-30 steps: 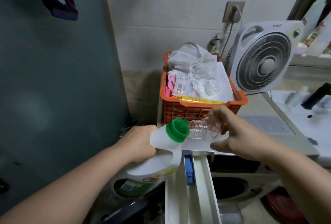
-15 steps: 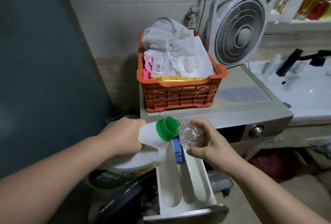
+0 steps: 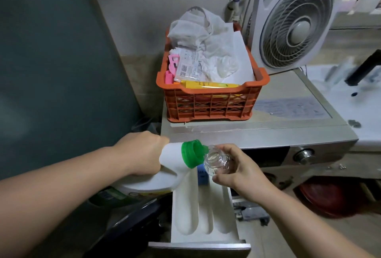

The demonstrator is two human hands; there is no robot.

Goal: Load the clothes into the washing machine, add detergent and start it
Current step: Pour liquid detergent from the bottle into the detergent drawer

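Note:
My left hand (image 3: 140,152) grips the handle of a white detergent bottle (image 3: 158,177), tipped on its side with its green spout (image 3: 192,153) pointing right. My right hand (image 3: 237,167) holds a clear measuring cap (image 3: 217,162) with its mouth against the spout. Both hover over the washing machine's white detergent drawer (image 3: 204,222), which is pulled out. The silver washing machine (image 3: 268,134) has a round knob (image 3: 304,155) on its front panel. No clothes are visible from here.
An orange crate (image 3: 210,103) full of bags and packets stands on the machine's top, with a white box fan (image 3: 296,20) behind it. A dark green wall (image 3: 51,62) closes off the left. A red basin (image 3: 334,198) lies on the floor at right.
My view has dropped and closed in on the drawer. The cap has come down from in front of the crate to the drawer, staying against the green spout.

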